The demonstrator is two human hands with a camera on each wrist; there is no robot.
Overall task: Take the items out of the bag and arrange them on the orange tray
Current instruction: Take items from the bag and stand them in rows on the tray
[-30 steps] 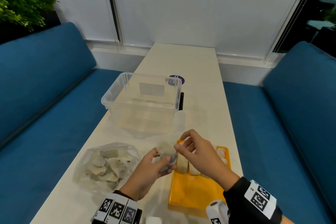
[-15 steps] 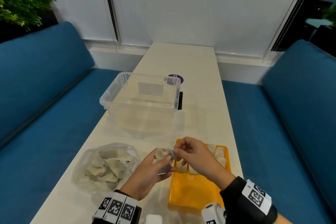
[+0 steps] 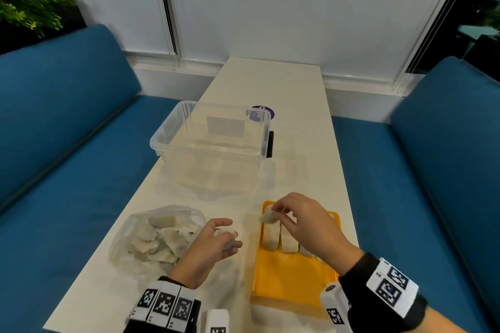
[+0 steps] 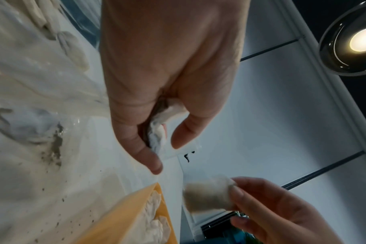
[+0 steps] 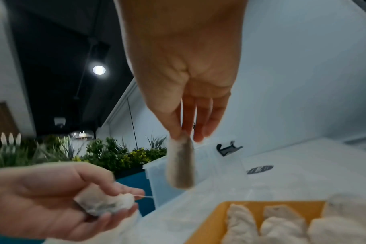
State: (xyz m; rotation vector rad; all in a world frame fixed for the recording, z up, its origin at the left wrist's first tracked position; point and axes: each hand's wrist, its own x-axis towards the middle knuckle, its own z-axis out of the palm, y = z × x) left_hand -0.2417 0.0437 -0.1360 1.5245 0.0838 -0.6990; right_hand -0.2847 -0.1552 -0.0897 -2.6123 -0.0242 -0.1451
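A clear plastic bag of pale tea bags lies at the table's near left. To its right sits the orange tray, with a few tea bags lined up at its far end. My right hand pinches one tea bag by its top, and it hangs above the tray's far left corner. My left hand, between bag and tray, grips another tea bag with a thin string trailing from it.
A clear, empty plastic tub stands beyond the tray, with a purple round sticker behind it. Blue sofa seats flank the narrow white table. Dark crumbs speckle the table by the bag.
The hands were together over the tray's left edge handling the tea bags. Now they have parted: the right carries one over the tray, and the left has drawn back toward the bag.
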